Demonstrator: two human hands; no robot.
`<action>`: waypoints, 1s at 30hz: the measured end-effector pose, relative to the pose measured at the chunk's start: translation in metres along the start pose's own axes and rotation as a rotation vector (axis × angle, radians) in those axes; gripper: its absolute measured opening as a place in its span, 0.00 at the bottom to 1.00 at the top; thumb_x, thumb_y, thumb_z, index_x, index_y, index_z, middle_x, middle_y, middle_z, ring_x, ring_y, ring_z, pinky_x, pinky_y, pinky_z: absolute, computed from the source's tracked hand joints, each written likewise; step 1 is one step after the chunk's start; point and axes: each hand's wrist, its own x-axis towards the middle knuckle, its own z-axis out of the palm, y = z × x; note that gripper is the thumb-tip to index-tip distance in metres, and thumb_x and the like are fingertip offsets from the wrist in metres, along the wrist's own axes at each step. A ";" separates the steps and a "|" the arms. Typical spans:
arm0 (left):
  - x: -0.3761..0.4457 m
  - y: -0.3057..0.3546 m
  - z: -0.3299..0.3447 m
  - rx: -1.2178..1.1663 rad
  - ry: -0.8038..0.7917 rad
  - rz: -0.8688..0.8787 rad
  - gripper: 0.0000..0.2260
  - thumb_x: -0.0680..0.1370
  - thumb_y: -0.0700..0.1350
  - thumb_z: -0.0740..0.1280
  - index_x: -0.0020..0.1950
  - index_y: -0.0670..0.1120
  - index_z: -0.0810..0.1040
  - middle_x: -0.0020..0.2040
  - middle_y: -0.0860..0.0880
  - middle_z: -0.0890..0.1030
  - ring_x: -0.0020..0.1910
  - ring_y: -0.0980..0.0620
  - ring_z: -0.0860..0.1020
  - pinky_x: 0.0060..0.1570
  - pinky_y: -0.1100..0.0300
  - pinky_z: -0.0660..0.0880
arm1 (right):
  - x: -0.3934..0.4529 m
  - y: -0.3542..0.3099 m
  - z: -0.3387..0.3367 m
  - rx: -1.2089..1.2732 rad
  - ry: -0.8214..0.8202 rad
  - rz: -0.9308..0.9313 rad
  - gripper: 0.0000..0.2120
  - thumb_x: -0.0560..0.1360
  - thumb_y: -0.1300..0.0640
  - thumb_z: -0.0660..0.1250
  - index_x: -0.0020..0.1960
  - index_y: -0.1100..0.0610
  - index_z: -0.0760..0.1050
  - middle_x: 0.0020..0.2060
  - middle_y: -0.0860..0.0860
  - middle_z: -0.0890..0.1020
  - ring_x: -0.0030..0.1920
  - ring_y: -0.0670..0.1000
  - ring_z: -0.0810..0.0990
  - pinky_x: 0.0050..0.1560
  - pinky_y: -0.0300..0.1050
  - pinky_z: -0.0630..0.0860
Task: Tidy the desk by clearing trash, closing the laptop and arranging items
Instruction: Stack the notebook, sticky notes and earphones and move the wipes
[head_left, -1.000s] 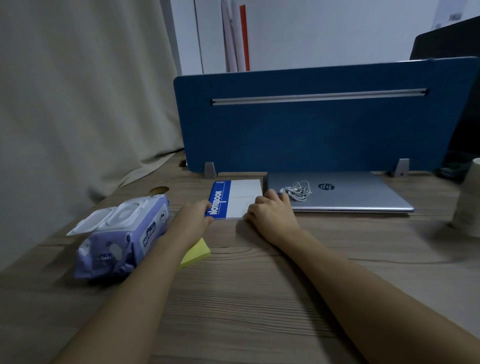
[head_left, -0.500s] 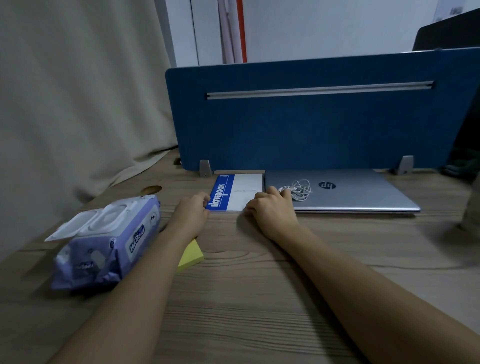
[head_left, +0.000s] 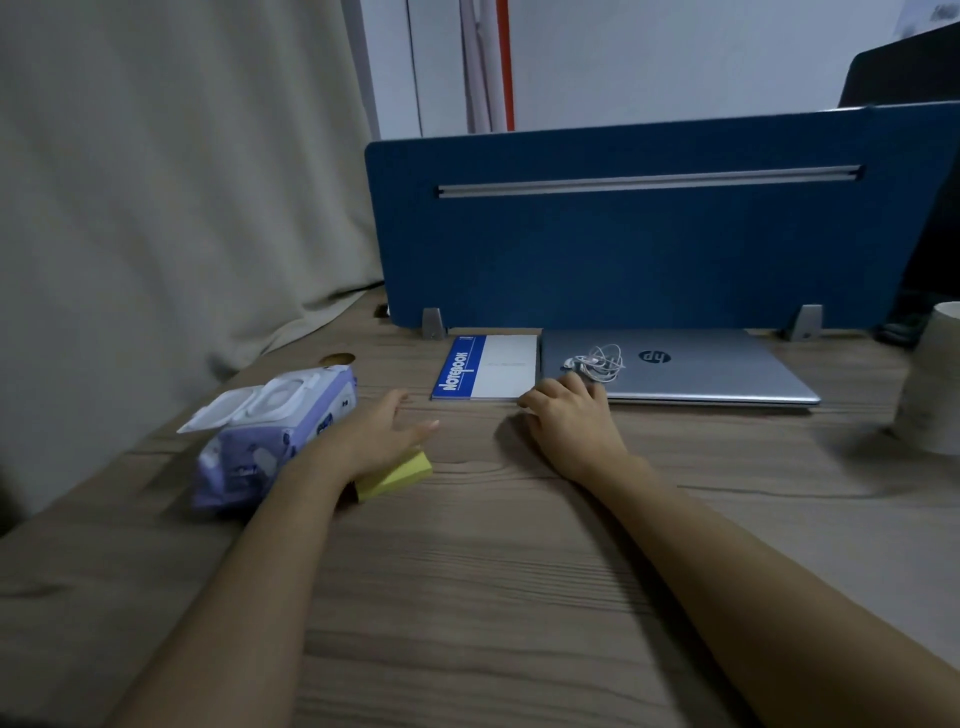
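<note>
A blue and white notebook (head_left: 485, 368) lies flat against the blue divider, beside a silver laptop (head_left: 691, 366) with its lid down. White earphones (head_left: 597, 360) sit coiled on the laptop lid. My right hand (head_left: 569, 420) rests with curled fingers at the notebook's near right corner, touching the laptop's front edge. My left hand (head_left: 382, 434) hovers open, apart from the notebook, above a yellow sticky-note pad (head_left: 397, 475). A purple wet-wipes pack (head_left: 272, 434) with its white lid flipped up lies to the left.
The blue divider panel (head_left: 623, 234) on grey feet closes off the desk's back edge. A beige curtain (head_left: 156, 208) hangs along the left side. A pale paper cup (head_left: 932, 379) stands at the right. A round cable hole (head_left: 337, 358) is behind the wipes.
My left hand has let go of the notebook's left edge and drawn back toward me, fingers spread. The notebook now sits square against the divider. My right hand stays at its corner.
</note>
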 end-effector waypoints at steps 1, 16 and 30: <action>-0.009 -0.001 -0.002 0.023 -0.021 -0.010 0.38 0.73 0.70 0.62 0.78 0.57 0.54 0.77 0.46 0.64 0.73 0.44 0.66 0.68 0.44 0.68 | -0.006 0.000 -0.004 0.005 -0.011 0.002 0.15 0.81 0.48 0.56 0.63 0.49 0.74 0.61 0.49 0.77 0.61 0.55 0.70 0.58 0.54 0.64; -0.039 0.017 0.026 -0.015 0.089 0.044 0.43 0.65 0.61 0.70 0.77 0.59 0.54 0.71 0.45 0.70 0.65 0.44 0.71 0.60 0.48 0.72 | -0.058 0.018 -0.031 0.043 -0.069 0.107 0.16 0.78 0.49 0.55 0.63 0.51 0.71 0.61 0.52 0.74 0.62 0.56 0.67 0.57 0.55 0.64; 0.081 0.062 0.058 -0.109 0.451 0.097 0.38 0.69 0.57 0.70 0.76 0.49 0.62 0.65 0.42 0.76 0.63 0.39 0.70 0.58 0.50 0.70 | -0.005 0.071 -0.002 -0.038 0.137 0.150 0.12 0.74 0.55 0.58 0.56 0.53 0.73 0.53 0.52 0.75 0.53 0.57 0.71 0.50 0.53 0.63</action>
